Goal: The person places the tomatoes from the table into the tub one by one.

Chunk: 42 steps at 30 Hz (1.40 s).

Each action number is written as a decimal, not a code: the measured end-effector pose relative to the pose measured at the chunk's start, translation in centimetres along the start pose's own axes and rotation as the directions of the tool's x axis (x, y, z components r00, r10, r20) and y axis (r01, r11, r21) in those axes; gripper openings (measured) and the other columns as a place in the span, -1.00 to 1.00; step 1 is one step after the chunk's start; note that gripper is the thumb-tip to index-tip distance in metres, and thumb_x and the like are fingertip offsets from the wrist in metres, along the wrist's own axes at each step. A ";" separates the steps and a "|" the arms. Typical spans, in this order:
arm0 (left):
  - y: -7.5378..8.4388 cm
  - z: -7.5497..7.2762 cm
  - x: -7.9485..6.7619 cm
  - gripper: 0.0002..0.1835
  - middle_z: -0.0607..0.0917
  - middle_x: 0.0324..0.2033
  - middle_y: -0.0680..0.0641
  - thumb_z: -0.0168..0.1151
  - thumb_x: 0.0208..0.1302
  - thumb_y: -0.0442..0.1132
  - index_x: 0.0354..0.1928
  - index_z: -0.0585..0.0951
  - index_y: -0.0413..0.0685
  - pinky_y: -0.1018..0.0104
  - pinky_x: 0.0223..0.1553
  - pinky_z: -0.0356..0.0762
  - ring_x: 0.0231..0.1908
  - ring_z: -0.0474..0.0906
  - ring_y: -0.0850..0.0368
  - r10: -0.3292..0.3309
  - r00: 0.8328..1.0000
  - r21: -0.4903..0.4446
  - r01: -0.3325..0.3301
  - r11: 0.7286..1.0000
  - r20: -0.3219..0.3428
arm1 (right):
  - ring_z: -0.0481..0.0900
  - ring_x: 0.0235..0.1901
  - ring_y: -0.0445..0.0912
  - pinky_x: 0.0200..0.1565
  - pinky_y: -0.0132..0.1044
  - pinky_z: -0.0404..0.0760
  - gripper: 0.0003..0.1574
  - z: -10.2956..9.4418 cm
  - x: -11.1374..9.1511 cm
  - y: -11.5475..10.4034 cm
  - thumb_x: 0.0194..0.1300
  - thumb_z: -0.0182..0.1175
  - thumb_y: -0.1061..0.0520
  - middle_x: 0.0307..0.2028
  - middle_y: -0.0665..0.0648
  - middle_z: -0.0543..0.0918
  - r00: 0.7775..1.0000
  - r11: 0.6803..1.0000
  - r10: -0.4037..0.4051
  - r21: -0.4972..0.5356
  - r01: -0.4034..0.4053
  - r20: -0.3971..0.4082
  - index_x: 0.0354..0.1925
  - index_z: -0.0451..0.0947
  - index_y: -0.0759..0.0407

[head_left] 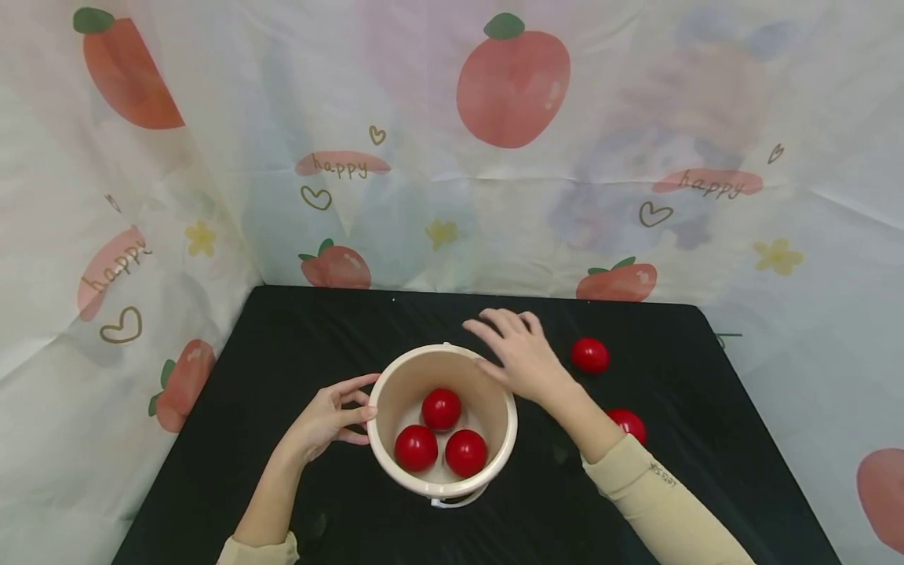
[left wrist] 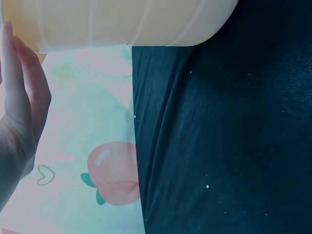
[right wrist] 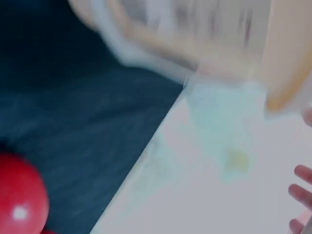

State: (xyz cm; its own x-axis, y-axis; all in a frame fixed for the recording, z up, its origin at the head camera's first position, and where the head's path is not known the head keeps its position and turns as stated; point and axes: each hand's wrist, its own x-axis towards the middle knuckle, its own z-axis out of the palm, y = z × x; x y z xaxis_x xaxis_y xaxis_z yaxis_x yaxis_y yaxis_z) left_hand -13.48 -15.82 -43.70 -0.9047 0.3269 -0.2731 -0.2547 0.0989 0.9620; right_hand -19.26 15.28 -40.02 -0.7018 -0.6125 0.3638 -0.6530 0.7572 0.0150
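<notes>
Left hand (head_left: 332, 416), fingers extended, touching the left side of the cream bucket (head_left: 424, 370), which stands mid-table holding three red balls (head_left: 441, 410). Right hand (head_left: 521, 357), fingers apart and ungripping, is at the far-right rim; two red balls (head_left: 589, 355) lie right.

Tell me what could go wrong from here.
The left hand touches only one side of the bucket, so a bump from the right hand might tip it and spill its three balls. The right forearm overlaps a loose ball in the head view; brushing it could send it rolling.
</notes>
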 end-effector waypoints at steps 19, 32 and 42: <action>-0.1 -0.1 0.1 -0.36 0.52 -0.34 -0.13 0.26 0.13 -0.35 0.28 0.29 -0.20 0.02 -0.39 0.64 -0.36 0.63 -0.07 0.005 1.000 0.006 -0.005 1.000 0.002 | 0.04 0.16 0.33 0.09 0.37 -0.04 0.01 4.4 -7.6 13.1 0.05 0.26 -0.13 0.20 0.42 0.13 0.722 0.761 0.632 -0.052 -0.646 0.282 0.33 0.02 0.16; -0.2 -0.1 0.2 -0.33 0.52 -0.34 -0.13 0.27 0.12 -0.33 0.29 0.28 -0.19 0.01 -0.38 0.64 -0.38 0.63 -0.02 -0.003 1.000 -0.002 0.003 1.000 0.004 | 0.10 0.06 0.39 0.09 0.39 -0.04 0.10 7.4 -11.0 14.2 -0.08 0.34 -0.12 0.08 0.52 0.21 0.602 0.664 0.713 -0.072 -0.744 0.359 0.25 0.05 0.35; -0.3 -0.1 0.2 -0.34 0.52 -0.33 -0.12 0.27 0.13 -0.33 0.29 0.28 -0.18 0.02 -0.38 0.64 -0.39 0.64 -0.01 0.000 1.000 -0.002 0.000 1.000 0.000 | 0.12 0.06 0.39 0.10 0.40 -0.05 0.08 8.5 -11.6 14.4 -0.02 0.31 -0.08 0.07 0.53 0.23 0.595 0.655 0.720 -0.069 -0.752 0.357 0.26 -0.02 0.35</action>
State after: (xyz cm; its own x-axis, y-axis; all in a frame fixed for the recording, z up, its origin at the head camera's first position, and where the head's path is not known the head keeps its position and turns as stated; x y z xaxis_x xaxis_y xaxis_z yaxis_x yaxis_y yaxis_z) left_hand -13.62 -15.93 -44.05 -0.9047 0.3268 -0.2735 -0.2557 0.0972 0.9618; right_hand -22.97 31.38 -51.89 -0.9894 0.1000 -0.1051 0.1195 0.9725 -0.1997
